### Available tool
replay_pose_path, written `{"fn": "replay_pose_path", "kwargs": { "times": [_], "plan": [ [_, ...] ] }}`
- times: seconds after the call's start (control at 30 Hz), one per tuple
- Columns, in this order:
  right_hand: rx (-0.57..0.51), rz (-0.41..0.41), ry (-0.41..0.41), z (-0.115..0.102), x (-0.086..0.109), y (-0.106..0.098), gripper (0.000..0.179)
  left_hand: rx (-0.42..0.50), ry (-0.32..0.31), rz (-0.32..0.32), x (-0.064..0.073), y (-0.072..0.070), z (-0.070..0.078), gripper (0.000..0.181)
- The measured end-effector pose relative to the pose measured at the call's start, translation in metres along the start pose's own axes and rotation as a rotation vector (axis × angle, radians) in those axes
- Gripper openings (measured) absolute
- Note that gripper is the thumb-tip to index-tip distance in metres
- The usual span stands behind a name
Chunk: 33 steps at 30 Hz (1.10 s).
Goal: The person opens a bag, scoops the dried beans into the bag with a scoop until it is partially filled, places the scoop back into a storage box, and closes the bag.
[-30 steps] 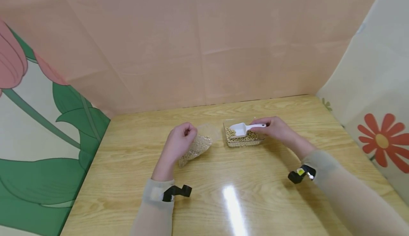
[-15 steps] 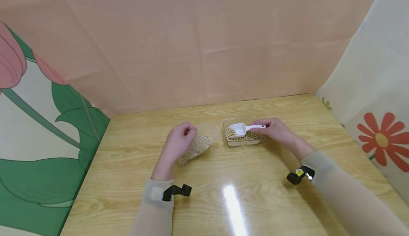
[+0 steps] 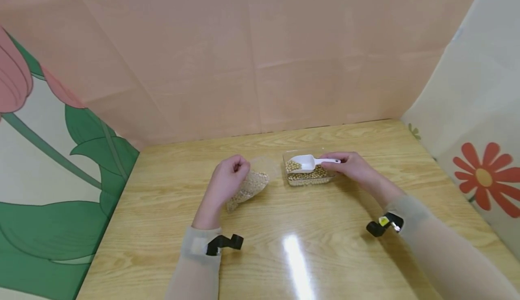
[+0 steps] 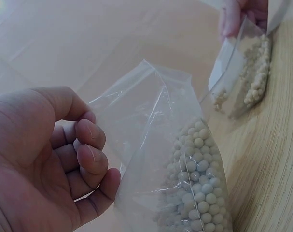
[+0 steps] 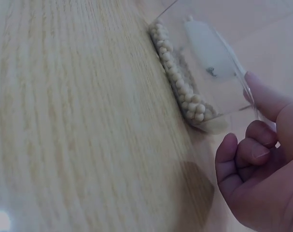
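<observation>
A clear plastic bag (image 3: pixel 253 183) partly filled with small round pale beads stands left of centre. My left hand (image 3: pixel 229 176) pinches its upper edge between thumb and curled fingers; the bag's mouth leans right in the head view. To the right sits a clear rectangular box (image 3: pixel 290 180) holding a layer of the same beads (image 4: pixel 256 72). My right hand (image 3: pixel 351 167) grips the handle of a white scoop (image 3: pixel 305 163) at the box's right end. Its bowl is inside the box, above the beads, and some beads (image 3: pixel 293 166) lie at its left tip.
The wooden table (image 3: pixel 260 237) carries both the bag and the box. A pink cloth backdrop (image 3: pixel 260 65) rises behind its far edge. Flower-printed panels (image 3: pixel 483 178) stand on the right and left sides. Each wrist wears a black camera mount (image 3: pixel 225 244).
The scoop has shifted slightly left in the box and levelled a little, with beads at its tip. My right hand has dropped slightly. The left hand and bag stay put.
</observation>
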State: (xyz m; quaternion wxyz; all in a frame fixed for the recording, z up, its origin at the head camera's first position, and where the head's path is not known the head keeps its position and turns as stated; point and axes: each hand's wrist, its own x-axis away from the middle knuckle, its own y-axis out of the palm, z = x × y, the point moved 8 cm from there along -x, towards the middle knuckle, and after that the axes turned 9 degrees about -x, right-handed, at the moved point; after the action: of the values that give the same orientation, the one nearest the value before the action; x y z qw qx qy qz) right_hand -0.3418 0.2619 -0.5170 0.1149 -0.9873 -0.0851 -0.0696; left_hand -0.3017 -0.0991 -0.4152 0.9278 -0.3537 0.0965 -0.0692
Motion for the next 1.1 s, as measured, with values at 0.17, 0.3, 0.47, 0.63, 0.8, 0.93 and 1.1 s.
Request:
{"fn": "replay_pose_path", "kwargs": {
  "times": [0.17,0.3,0.47,0.63,0.8,0.93,1.1],
  "plan": [
    [-0.071,0.005,-0.011,0.004,0.004,-0.002,0.048,-0.003,-0.005,-0.001,0.0,-0.001,-0.002,0.023],
    [-0.122,0.007,-0.017,0.005,0.007,-0.002,0.047,-0.003,-0.01,-0.003,0.001,-0.001,-0.004,0.022],
    [-0.193,0.017,-0.014,0.005,0.011,-0.004,0.047,0.001,-0.012,-0.004,0.001,-0.001,-0.006,0.023],
    [-0.25,0.018,-0.031,-0.003,0.016,-0.005,0.047,-0.002,-0.007,-0.004,0.001,-0.001,-0.007,0.024],
    [-0.19,0.017,-0.048,-0.019,0.022,-0.005,0.049,-0.009,0.0,-0.001,0.0,-0.001,-0.008,0.024],
    [-0.169,0.027,-0.057,-0.033,0.027,0.0,0.048,-0.011,0.006,0.002,0.0,-0.001,-0.007,0.023],
    [-0.159,0.021,-0.061,-0.047,0.03,0.009,0.048,-0.005,0.009,-0.003,0.0,-0.001,-0.006,0.025]
  ]
}}
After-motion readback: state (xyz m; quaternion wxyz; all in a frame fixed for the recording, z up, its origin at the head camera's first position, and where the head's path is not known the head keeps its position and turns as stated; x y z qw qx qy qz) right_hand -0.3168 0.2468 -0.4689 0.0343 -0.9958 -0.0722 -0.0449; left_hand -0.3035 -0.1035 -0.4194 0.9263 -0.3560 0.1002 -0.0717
